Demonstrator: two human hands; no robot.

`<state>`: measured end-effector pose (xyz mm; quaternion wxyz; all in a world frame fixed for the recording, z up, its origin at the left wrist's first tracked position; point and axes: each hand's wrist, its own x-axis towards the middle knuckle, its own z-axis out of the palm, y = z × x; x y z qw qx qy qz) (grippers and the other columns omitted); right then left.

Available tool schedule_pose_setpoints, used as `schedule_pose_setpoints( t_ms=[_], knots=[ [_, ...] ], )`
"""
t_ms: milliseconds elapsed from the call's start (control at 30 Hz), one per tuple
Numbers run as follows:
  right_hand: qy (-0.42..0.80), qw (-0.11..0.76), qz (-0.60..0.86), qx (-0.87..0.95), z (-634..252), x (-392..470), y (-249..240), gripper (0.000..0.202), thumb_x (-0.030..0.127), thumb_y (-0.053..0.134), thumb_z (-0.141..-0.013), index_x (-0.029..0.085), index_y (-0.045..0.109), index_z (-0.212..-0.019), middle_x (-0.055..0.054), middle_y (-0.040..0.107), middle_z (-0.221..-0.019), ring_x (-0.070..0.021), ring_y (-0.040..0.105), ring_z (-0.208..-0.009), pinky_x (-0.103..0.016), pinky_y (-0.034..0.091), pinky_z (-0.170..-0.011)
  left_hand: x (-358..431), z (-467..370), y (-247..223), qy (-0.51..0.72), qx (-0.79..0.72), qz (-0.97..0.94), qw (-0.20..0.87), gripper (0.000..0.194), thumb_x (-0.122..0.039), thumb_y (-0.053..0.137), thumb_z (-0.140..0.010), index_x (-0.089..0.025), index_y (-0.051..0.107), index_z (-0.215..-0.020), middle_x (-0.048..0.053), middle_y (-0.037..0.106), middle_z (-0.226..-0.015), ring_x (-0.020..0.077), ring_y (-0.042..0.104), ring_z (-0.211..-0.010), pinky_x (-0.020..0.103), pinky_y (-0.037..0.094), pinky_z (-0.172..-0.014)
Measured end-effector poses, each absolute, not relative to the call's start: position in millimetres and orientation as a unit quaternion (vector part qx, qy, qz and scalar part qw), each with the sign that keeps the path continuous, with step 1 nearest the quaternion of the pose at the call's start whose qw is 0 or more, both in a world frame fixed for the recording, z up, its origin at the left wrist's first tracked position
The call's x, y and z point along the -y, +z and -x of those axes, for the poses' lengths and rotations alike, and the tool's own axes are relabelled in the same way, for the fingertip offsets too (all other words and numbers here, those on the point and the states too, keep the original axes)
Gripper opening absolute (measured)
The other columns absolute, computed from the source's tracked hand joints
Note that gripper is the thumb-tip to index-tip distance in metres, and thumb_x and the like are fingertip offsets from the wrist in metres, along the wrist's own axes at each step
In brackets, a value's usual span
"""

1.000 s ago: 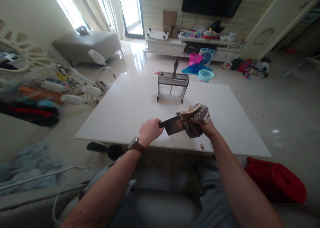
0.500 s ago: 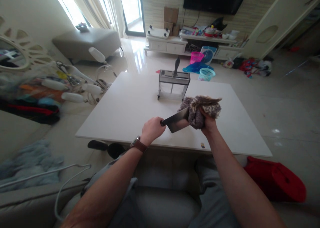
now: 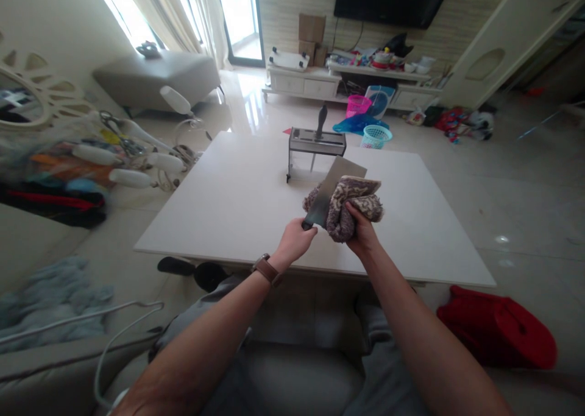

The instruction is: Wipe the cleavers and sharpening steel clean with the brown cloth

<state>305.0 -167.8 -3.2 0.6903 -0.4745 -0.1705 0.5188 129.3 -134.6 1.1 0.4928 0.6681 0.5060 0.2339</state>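
Note:
My left hand (image 3: 296, 240), with a brown-strapped watch at the wrist, is closed around the dark handle of a cleaver (image 3: 340, 175). The broad blade points up and to the right, away from me. My right hand (image 3: 363, 230) grips a bunched brown and cream patterned cloth (image 3: 345, 212), thumb on top. The cloth lies against the blade and covers part of its right side; some cloth also shows left of the blade. Both are held above the white table (image 3: 219, 203). Behind them on the table stands a clear-sided knife block (image 3: 317, 142) with one black handle sticking up.
Lamp arms with white shades (image 3: 132, 177) stand by the table's left edge. A red bag-like object (image 3: 498, 327) is at the lower right. Beyond the table are a teal basket (image 3: 376, 137), a pink basket (image 3: 359, 105) and a low white cabinet (image 3: 304, 86).
The cleaver has swung from pointing right to pointing up and away, its blade more exposed. My right hand and the cloth have moved left, and my left hand slightly right.

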Motion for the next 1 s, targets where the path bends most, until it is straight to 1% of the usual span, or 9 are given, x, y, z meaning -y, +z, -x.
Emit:
schedule_pose_setpoints(
  t_ms=[67,167,333,467,567,700,833,933,1000],
  knots=[
    [0.523,0.687,0.475,0.171,-303,170,-2,0.043,0.041,0.094,-0.06,0.027,0.075,-0.097,0.0,0.082,-0.107,-0.0314,0.072,-0.119,-0.052,0.057,-0.112,136,-131,-1,0.24,-0.507,-0.652,0.51,0.022,-0.031,0.06,-0.083,-0.018,0.052,-0.067,-0.004,0.047,-0.054,0.0114,0.045,-0.052,0.024,0.031,-0.051],
    [0.524,0.689,0.472,0.165,-303,172,2,0.044,0.038,0.095,-0.058,0.028,0.075,-0.097,0.0,0.081,-0.108,-0.0318,0.072,-0.118,-0.052,0.058,-0.11,133,-130,0,0.26,-0.515,-0.643,0.503,0.025,-0.035,0.059,-0.085,-0.018,0.053,-0.068,-0.004,0.047,-0.053,0.012,0.047,-0.053,0.024,0.033,-0.052],
    [0.521,0.687,0.484,0.152,-295,174,4,0.049,0.033,0.099,-0.05,0.025,0.076,-0.093,0.0,0.082,-0.103,-0.031,0.074,-0.113,-0.05,0.058,-0.111,132,-130,3,0.288,-0.497,-0.676,0.462,0.022,-0.03,0.06,-0.085,-0.016,0.059,-0.068,0.001,0.059,-0.063,0.0142,0.054,-0.065,0.024,0.036,-0.059],
    [0.498,0.701,0.494,0.131,-284,175,-1,0.057,0.025,0.1,-0.046,0.022,0.075,-0.097,-0.001,0.082,-0.102,-0.0306,0.075,-0.109,-0.051,0.059,-0.108,139,-135,1,0.3,-0.464,-0.687,0.472,0.019,-0.027,0.062,-0.083,-0.014,0.062,-0.069,0.002,0.064,-0.068,0.014,0.054,-0.068,0.024,0.037,-0.062],
    [0.478,0.717,0.494,0.118,-282,174,-7,0.058,0.022,0.099,-0.046,0.021,0.073,-0.098,-0.002,0.081,-0.101,-0.0303,0.075,-0.109,-0.053,0.06,-0.105,143,-137,0,0.3,-0.462,-0.682,0.481,0.02,-0.028,0.062,-0.082,-0.014,0.06,-0.067,0.001,0.062,-0.066,0.0131,0.052,-0.066,0.024,0.036,-0.061],
    [0.462,0.729,0.489,0.129,-287,172,-11,0.057,0.022,0.098,-0.049,0.022,0.073,-0.1,-0.002,0.081,-0.102,-0.0295,0.074,-0.11,-0.054,0.06,-0.105,144,-138,-1,0.3,-0.457,-0.672,0.499,0.02,-0.028,0.061,-0.082,-0.016,0.057,-0.066,-0.001,0.057,-0.062,0.0118,0.05,-0.063,0.022,0.036,-0.058],
    [0.424,0.758,0.474,0.143,-293,169,-7,0.059,0.023,0.096,-0.052,0.022,0.072,-0.105,-0.002,0.08,-0.108,-0.0283,0.072,-0.114,-0.053,0.058,-0.107,143,-138,0,0.279,-0.464,-0.65,0.533,0.018,-0.029,0.06,-0.082,-0.017,0.055,-0.069,-0.004,0.049,-0.052,0.0102,0.047,-0.051,0.021,0.034,-0.05],
    [0.411,0.77,0.473,0.122,-293,170,-1,0.054,0.026,0.095,-0.052,0.021,0.073,-0.1,-0.001,0.081,-0.104,-0.028,0.074,-0.111,-0.052,0.058,-0.107,146,-137,1,0.26,-0.477,-0.634,0.551,0.016,-0.03,0.061,-0.081,-0.019,0.053,-0.073,-0.006,0.046,-0.049,0.0106,0.047,-0.042,0.021,0.033,-0.043],
    [0.438,0.757,0.475,0.102,-290,173,2,0.051,0.025,0.095,-0.048,0.021,0.073,-0.094,-0.001,0.081,-0.098,-0.0291,0.075,-0.107,-0.052,0.059,-0.106,149,-136,0,0.253,-0.473,-0.632,0.559,0.016,-0.031,0.065,-0.08,-0.019,0.054,-0.075,-0.006,0.049,-0.051,0.011,0.048,-0.04,0.021,0.034,-0.04]
  ],
)
